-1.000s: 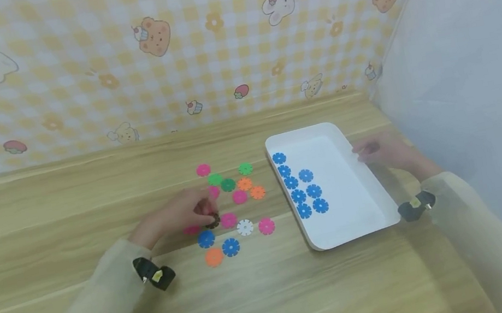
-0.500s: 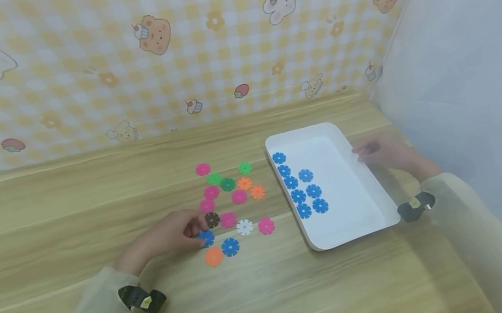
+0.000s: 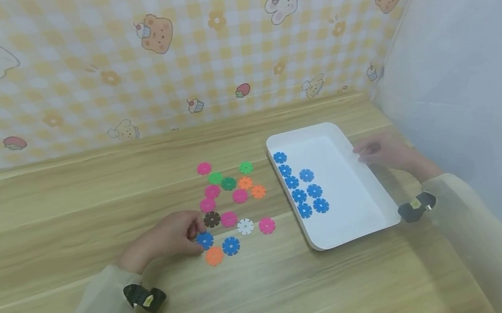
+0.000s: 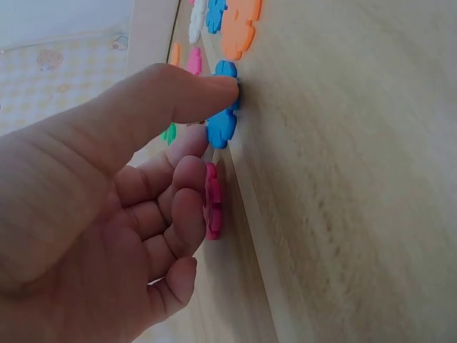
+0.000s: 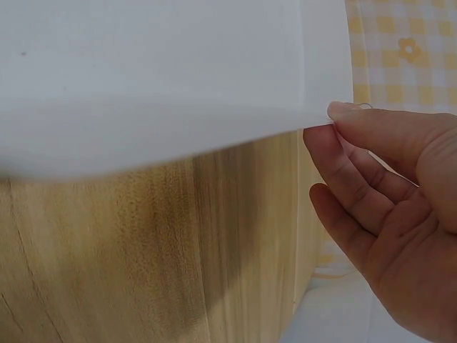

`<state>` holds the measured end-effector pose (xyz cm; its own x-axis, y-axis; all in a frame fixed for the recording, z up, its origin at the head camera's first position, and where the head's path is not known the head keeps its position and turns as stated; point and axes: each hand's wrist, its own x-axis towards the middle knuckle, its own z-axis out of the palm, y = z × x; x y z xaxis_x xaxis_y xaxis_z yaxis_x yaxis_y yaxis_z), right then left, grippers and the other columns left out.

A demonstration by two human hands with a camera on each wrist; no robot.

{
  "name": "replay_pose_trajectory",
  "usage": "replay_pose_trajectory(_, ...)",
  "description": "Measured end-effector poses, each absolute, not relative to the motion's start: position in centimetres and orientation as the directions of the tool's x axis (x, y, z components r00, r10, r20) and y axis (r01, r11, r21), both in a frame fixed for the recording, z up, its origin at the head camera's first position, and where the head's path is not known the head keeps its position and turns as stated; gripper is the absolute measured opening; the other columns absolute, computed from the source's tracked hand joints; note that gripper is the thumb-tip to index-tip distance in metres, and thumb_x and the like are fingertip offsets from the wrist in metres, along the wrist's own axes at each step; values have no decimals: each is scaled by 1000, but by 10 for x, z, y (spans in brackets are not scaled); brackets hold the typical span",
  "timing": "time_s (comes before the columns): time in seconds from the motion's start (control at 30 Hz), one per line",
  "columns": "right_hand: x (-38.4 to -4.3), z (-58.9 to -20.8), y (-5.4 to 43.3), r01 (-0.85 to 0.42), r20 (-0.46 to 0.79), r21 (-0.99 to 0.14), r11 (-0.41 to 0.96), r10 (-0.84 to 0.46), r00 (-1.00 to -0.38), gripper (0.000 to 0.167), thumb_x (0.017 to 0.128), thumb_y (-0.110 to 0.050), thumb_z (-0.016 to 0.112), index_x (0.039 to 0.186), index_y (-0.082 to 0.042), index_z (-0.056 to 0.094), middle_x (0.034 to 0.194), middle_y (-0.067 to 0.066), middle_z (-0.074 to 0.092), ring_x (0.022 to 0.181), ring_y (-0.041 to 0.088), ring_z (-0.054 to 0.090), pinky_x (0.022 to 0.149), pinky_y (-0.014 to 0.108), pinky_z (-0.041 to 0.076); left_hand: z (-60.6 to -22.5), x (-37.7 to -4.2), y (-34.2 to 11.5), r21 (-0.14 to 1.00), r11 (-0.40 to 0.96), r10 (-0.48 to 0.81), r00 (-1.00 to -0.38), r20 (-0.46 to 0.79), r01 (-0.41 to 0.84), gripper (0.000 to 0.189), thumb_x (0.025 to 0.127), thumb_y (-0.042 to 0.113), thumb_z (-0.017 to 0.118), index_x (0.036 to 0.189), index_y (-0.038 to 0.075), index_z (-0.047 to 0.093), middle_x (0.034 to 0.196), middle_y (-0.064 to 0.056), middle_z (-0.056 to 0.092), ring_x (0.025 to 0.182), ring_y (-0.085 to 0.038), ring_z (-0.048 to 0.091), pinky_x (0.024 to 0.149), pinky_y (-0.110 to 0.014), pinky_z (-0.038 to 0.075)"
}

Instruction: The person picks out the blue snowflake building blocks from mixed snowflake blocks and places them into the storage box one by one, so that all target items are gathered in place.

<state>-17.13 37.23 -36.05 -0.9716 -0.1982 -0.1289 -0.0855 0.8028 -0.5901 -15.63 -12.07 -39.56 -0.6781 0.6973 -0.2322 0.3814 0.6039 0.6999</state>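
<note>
In the head view my left hand (image 3: 167, 241) is low over the loose notched plastic discs, its thumb and index finger at the edges of a blue interlocking disc (image 3: 205, 240). The left wrist view shows the thumb lying on this blue disc (image 4: 223, 128), the index fingertip at its other side. A pink disc (image 4: 213, 204) lies close by the curled other fingers; the hand hides it in the head view. My right hand (image 3: 387, 151) pinches the right rim of a white tray (image 3: 377, 196). In the right wrist view thumb and index finger grip the thin tray wall (image 5: 214, 132).
Several blue discs (image 3: 314, 191) lie along the tray's left side. Between tray and left hand are pink (image 3: 267, 226), orange (image 3: 214, 256), green (image 3: 228, 184), white (image 3: 245, 226) and brown discs (image 3: 212, 219), plus another blue one. A checked cloth (image 3: 218, 51) hangs behind the table.
My left hand has left the area of the brown and pink discs, drawing back left and nearer to the blue disc, which has shifted slightly left. The right hand stays on the tray rim.
</note>
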Motion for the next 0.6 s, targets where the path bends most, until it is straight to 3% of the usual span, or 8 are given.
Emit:
replay_pose_trajectory(0.33,-171,-361,373,-88,-119,-580,810,-191,-974,29,86,-9,62,111,6,60,101,21,64,92,35,59,80,47,47,-395,-151,-116,685,611,690,-690,-217,396,29,67,2,72,82,9,48,74,-2,47,70,-16,44,60,-27,42)
replay_pose_trajectory(0.6,-170,-359,372,-78,-136,-566,821,-186,-973,29,86,-10,62,112,5,60,101,21,64,94,35,58,82,48,46,-391,-144,-118,723,562,711,-681,-173,402,19,78,0,65,86,11,51,80,0,52,75,-17,48,66,-27,46)
